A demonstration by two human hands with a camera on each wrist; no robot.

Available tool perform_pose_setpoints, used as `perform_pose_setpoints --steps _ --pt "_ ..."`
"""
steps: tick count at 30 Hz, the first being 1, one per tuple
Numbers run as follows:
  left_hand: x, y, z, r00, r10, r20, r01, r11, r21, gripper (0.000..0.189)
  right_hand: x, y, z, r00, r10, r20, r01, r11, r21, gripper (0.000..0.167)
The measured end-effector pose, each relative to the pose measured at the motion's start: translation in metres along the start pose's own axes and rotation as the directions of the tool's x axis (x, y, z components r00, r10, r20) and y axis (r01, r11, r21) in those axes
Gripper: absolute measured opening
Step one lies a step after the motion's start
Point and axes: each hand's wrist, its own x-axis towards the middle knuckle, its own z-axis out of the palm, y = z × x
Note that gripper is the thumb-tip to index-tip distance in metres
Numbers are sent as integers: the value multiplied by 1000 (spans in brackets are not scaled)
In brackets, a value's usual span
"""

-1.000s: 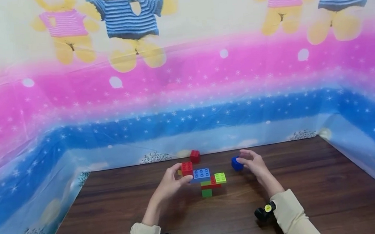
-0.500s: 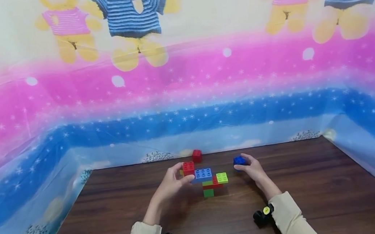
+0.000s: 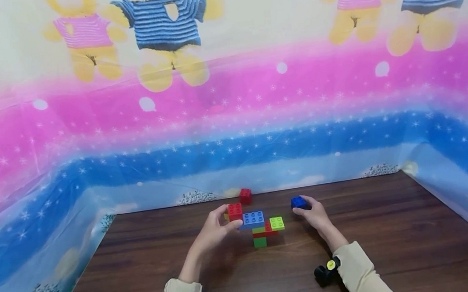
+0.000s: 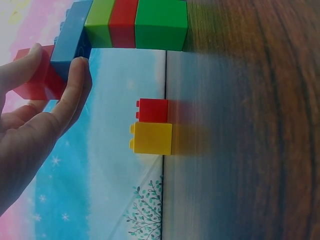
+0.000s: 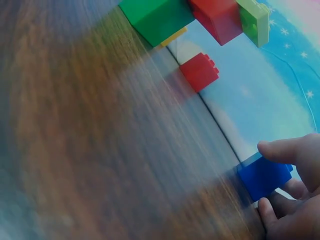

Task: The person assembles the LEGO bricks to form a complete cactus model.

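My left hand (image 3: 210, 231) grips the red brick (image 3: 235, 212) at the left end of a small stacked structure, its thumb across the brick in the left wrist view. Beneath that red brick runs a longer blue brick (image 3: 253, 218). A green brick (image 3: 260, 242) forms the structure's foot, with a lower red brick (image 5: 217, 19) and lime layer above it. Toward the right, a lime brick (image 3: 277, 223) sits on the lower red one. Apart from the structure, my right hand (image 3: 317, 215) pinches a dark blue brick (image 5: 264, 177) between thumb and fingers, close over the table.
A loose red brick (image 3: 245, 196) stands near the table's back edge. Beside it is a yellow brick (image 4: 153, 138), mostly hidden behind my left hand in the head view. Printed cloth (image 3: 235, 164) walls off the back and sides of the wooden table (image 3: 136, 261).
My right hand has shifted its fingers and thumb round the dark blue brick, whose studded top now shows more. The left hand and the structure hold still.
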Motion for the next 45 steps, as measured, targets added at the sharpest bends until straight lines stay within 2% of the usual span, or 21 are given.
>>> perform_pose_setpoints --steps 9,22,29,45 --pt "-3 -1 -3 1000 5 -24 -5 1000 17 35 2 -3 4 1000 17 -20 -17 1000 23 62" --pt "-1 -3 -1 1000 0 -20 0 1000 13 36 -4 -11 0 998 51 -31 -48 993 110 65" --pt "0 -3 2 1000 -1 -24 2 1000 27 33 -6 -15 -2 997 18 -70 -8 990 139 64" --pt "1 -2 0 1000 -7 -14 7 1000 19 33 -12 -34 -4 999 -17 -50 26 980 198 67"
